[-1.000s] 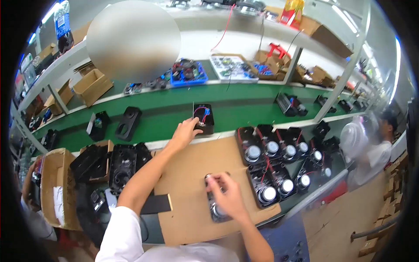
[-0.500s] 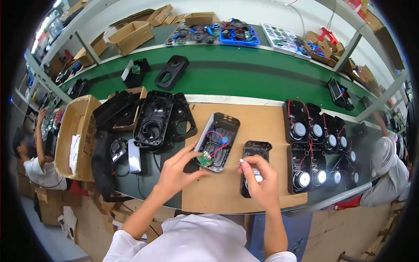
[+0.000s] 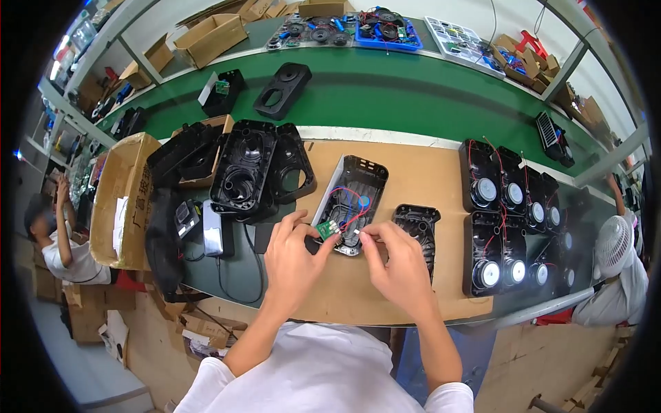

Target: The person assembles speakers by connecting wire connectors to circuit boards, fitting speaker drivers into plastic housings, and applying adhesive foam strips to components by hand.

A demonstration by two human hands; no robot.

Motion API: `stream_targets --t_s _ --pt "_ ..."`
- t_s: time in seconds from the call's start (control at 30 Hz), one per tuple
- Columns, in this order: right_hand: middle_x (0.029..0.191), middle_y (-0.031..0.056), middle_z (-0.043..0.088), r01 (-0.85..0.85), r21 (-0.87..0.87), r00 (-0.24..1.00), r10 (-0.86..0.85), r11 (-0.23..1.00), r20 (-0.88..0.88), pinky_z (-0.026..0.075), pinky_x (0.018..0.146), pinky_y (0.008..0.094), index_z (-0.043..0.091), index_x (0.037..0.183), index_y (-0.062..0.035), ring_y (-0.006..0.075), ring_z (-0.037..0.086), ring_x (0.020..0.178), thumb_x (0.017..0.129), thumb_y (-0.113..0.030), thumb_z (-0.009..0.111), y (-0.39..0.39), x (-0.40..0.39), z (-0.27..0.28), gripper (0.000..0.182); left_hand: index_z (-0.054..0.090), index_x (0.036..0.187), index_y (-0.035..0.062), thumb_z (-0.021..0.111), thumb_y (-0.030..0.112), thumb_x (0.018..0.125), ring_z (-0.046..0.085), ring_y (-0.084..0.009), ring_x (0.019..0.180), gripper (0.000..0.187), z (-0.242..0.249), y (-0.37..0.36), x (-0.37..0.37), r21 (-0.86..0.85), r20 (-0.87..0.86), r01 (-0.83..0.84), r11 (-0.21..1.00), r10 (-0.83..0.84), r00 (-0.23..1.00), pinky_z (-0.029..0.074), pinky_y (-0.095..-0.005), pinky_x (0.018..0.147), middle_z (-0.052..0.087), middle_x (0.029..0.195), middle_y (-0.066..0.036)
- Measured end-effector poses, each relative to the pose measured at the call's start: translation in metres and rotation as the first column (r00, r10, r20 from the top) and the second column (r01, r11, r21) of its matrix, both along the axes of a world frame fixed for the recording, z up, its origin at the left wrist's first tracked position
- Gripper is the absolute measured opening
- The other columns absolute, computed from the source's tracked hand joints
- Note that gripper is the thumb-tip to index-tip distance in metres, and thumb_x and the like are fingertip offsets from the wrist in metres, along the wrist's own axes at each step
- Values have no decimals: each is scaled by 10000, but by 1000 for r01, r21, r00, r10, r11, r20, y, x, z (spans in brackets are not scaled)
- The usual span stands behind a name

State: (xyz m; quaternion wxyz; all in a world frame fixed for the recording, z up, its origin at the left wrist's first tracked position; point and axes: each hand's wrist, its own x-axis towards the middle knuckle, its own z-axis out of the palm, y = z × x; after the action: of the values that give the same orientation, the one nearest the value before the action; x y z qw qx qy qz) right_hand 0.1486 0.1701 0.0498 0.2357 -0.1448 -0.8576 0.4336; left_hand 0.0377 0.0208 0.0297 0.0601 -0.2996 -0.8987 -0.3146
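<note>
Both hands, left hand [image 3: 292, 258] and right hand [image 3: 399, 265], pinch a circuit board [image 3: 328, 230] over an open shell [image 3: 351, 199], speaker units [image 3: 509, 234] alongside.

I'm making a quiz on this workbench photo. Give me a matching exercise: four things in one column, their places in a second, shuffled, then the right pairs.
Things
1. green circuit board
2. blue tray
3. cardboard box
4. white fan

Places
A. at the far right edge, beside a seated person
B. at the top, beyond the green belt
C. between the fingertips of the left hand and right hand
D. left of the black shells, open

Pairs: 1-C, 2-B, 3-D, 4-A
</note>
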Motion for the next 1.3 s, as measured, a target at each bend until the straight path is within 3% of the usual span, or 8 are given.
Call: stream_targets --t_s 0.1,0.17,0.2,0.27,0.4,0.57,1.0,1.3 --pt "881 183 705 -5 -28 999 4 1000 -50 545 732 410 664 1007 21 326 702 775 933 -66 663 -2 -5 -7 114 705 864 -21 868 184 773 670 -326 1065 277 4 1 1 73 -2 46 996 -46 999 550 -418 858 684 1203 -163" --pt "850 148 714 -32 -368 999 38 929 9 555 711 352 664 1024 45 241 710 758 953 -73 655 -4 -7 -6 139 678 968 -44 799 60 837 699 -265 1052 206 13 1 7 254 138 45 966 -82 987 611 -371 814 687 1204 -171" --pt "850 148 714 -29 -369 999 33 929 4 555 711 352 664 1024 45 241 710 758 953 -73 655 -3 -9 -9 139 678 968 -44 799 60 837 699 -265 1052 206 11 2 10 252 134 52 966 -88 987 611 -371 814 687 1204 -171" --pt "834 105 710 -102 -737 992 121 668 -27 553 687 284 672 1024 75 153 684 740 973 -87 642 1 -16 -18 173 637 1091 -70 716 -40 887 703 -206 1049 221 7 6 12 406 294 13 914 -144 945 636 -310 820 685 1207 -182" --pt "835 78 691 -26 -798 977 184 602 107 524 693 253 681 1014 91 124 645 739 994 -116 628 14 -33 -18 214 611 1197 -93 672 -71 916 689 -195 1079 288 13 16 16 499 392 -26 866 -199 898 625 -304 875 680 1215 -185" --pt "834 79 688 -16 -784 960 230 621 163 512 667 251 683 1033 98 115 632 724 993 -113 619 18 -38 -16 225 582 1308 -90 634 -89 938 682 -193 1099 373 3 11 9 425 291 113 898 -253 923 621 -301 870 673 1226 -176" --pt "818 33 667 -8 -880 916 356 476 185 480 644 226 705 1019 34 87 603 729 1025 -152 598 29 -39 -20 215 629 1208 -84 609 -88 951 680 -249 1155 258 -6 12 12 597 401 41 801 -342 850 573 -331 975 684 1270 -214" --pt "853 100 708 7 -776 943 255 631 216 538 653 263 690 1006 68 125 667 755 990 -96 602 18 -42 -19 187 647 1180 -92 613 -114 933 679 -253 1156 250 -11 9 11 610 426 22 792 -351 834 578 -331 965 679 1267 -234"
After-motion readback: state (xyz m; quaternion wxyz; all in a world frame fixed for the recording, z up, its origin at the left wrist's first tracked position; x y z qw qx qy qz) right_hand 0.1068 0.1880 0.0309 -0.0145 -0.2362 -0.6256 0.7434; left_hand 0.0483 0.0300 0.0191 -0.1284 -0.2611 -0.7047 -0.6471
